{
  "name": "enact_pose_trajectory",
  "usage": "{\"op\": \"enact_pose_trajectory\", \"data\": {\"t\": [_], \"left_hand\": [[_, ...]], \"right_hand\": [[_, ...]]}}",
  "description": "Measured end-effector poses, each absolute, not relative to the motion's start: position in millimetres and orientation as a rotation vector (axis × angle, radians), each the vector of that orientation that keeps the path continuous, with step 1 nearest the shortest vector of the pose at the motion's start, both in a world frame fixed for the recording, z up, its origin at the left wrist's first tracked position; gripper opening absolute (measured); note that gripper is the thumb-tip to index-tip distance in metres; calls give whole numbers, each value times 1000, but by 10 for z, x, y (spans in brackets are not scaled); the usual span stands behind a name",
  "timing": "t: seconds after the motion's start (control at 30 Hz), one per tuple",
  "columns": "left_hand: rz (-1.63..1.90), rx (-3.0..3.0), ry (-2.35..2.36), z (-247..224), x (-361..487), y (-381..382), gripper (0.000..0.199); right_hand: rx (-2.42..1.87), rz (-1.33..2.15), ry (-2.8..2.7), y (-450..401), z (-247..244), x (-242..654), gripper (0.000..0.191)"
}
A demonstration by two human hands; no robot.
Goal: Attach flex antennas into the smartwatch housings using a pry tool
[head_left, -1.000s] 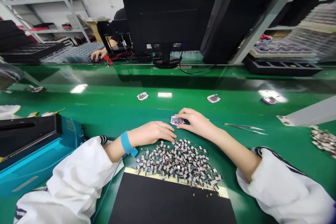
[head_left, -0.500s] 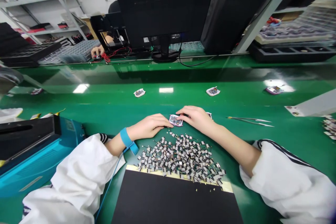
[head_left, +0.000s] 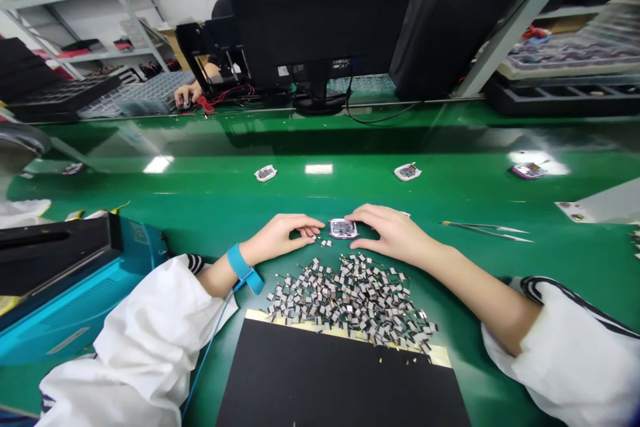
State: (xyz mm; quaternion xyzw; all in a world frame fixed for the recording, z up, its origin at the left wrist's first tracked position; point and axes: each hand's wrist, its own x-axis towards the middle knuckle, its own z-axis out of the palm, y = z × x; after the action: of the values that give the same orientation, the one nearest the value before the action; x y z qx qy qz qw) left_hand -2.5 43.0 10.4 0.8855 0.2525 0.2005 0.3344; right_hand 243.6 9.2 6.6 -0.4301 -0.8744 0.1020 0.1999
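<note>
Both hands — left, right — flank the circuit board.

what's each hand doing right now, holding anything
left hand: open, fingers curved, nothing visibly held, beside tiny silver-and-black metal pieces
right hand: open, fingertips at a small purple-rimmed circuit module, not clearly gripping it

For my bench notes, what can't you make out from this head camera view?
In the head view:
Purple-rimmed circuit board, between the left hand and right hand: its components are too small to read.
Heap of small metal parts: too small to identify each part.
Co-worker's hand: the person's body is mostly hidden behind the monitor.
Stacked trays, upper right: blurred and cut off by the right edge.
</note>
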Motion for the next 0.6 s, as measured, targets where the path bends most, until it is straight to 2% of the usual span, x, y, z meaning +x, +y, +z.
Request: {"op": "enact_pose_trajectory", "data": {"t": [0.17,0.37,0.6], "left_hand": [[515,2196,633,119,-42,426,30],[499,2106,633,147,-69,440,30],[321,2316,606,218,23,356,22]], "right_hand": [[-1182,283,-2516,91,14,2392,35],[-1192,359,-2463,91,-4,2358,40],[-1222,429,-2415,144,-32,2322,40]]}}
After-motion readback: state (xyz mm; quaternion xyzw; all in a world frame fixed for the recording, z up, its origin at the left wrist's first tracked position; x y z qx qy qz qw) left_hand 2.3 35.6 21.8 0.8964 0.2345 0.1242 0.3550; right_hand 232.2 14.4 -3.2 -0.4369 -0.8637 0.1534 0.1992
